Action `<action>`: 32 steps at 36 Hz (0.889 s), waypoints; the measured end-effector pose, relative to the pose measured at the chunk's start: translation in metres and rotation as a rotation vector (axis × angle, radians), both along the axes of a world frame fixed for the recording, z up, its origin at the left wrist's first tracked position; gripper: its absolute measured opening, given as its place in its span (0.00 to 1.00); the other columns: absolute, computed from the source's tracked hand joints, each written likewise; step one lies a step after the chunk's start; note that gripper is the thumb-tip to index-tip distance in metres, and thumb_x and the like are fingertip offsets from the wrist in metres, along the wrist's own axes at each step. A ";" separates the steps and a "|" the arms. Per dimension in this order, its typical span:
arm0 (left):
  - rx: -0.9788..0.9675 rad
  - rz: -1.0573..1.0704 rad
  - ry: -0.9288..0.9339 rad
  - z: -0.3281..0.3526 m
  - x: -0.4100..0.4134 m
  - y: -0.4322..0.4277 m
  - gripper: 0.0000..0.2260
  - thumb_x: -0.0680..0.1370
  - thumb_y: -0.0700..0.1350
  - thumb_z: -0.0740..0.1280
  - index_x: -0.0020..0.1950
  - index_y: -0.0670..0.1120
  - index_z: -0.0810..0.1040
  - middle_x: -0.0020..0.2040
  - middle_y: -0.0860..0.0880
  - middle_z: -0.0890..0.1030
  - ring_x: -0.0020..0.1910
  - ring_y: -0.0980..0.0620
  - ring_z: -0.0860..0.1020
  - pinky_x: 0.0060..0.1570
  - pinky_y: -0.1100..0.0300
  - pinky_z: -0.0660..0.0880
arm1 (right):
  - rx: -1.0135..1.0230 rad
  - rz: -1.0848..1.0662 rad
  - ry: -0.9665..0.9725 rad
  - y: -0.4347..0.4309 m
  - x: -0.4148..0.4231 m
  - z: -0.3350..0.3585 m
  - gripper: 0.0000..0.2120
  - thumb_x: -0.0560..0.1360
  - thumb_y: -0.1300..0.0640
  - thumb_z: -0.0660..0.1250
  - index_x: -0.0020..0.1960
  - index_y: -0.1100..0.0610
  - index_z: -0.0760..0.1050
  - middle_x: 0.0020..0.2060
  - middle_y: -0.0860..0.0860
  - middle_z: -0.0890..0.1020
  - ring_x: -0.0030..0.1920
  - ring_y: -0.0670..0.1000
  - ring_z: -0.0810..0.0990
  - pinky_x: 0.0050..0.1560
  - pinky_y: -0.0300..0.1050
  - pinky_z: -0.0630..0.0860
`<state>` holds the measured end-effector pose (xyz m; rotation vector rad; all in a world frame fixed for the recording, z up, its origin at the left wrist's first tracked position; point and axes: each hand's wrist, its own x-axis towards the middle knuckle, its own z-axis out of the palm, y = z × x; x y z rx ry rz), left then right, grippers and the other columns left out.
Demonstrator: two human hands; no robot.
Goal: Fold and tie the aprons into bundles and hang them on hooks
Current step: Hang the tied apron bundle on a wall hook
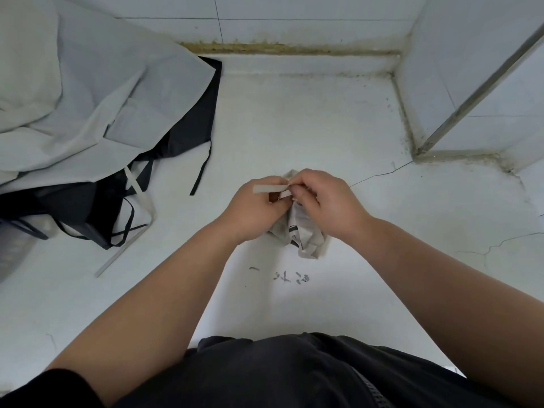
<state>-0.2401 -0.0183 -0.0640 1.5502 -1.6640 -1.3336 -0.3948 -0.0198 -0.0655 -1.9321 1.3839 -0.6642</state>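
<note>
1. White table (323, 119), with hairline cracks toward its right edge and dark marks (291, 277) nearer the near edge.
2. A tiled wall (294, 10) runs along the far edge, and the seam (279, 49) between them is grimy and yellowed.
3. Mid-table, the beige apron bundle (306, 237) is under both hands.
4. Left hand (253, 210) and right hand (326, 201) have fingers curled, pinching its strap (270, 189).
5. A grey apron (103, 98) and a black apron (188, 113) are heaped at the far left corner.
</note>
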 end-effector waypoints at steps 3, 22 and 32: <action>-0.071 0.121 0.003 -0.004 -0.001 0.002 0.10 0.75 0.42 0.70 0.51 0.53 0.72 0.38 0.58 0.79 0.37 0.62 0.77 0.41 0.68 0.72 | 0.061 -0.065 -0.060 0.002 0.000 0.003 0.08 0.79 0.60 0.63 0.42 0.50 0.71 0.31 0.40 0.74 0.32 0.35 0.73 0.36 0.27 0.66; -0.356 0.153 -0.098 -0.008 0.000 0.010 0.14 0.73 0.37 0.71 0.41 0.55 0.70 0.42 0.56 0.78 0.42 0.62 0.78 0.41 0.75 0.71 | 0.089 0.079 0.277 0.001 0.004 0.015 0.08 0.79 0.58 0.61 0.41 0.54 0.72 0.30 0.43 0.66 0.40 0.51 0.69 0.37 0.42 0.58; -0.616 0.117 -0.189 -0.023 0.011 0.015 0.09 0.73 0.44 0.68 0.49 0.45 0.85 0.47 0.53 0.78 0.46 0.57 0.76 0.46 0.69 0.72 | 0.704 -0.134 -0.169 -0.008 -0.001 0.022 0.10 0.77 0.61 0.63 0.37 0.58 0.71 0.28 0.51 0.69 0.27 0.48 0.64 0.27 0.39 0.58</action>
